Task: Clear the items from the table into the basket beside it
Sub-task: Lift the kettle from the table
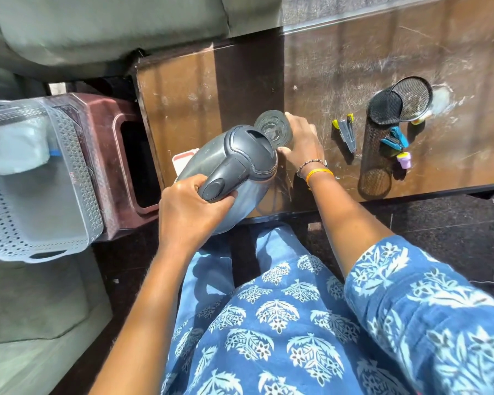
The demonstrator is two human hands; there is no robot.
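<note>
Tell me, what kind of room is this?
Probably a living room at home. A grey sofa stands beside a scratched wooden table, and on the table are everyday things: an electric kettle, a drinking glass, staplers and a mesh pen holder.

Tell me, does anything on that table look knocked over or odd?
Yes: the tall black mesh cylinder holder lies on its side near the table's front edge, beside an upright black mesh cup.

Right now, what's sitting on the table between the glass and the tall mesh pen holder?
In the head view, the right hand cups the glass; beyond it, a grey stapler lies before the mesh pen holder.
</note>
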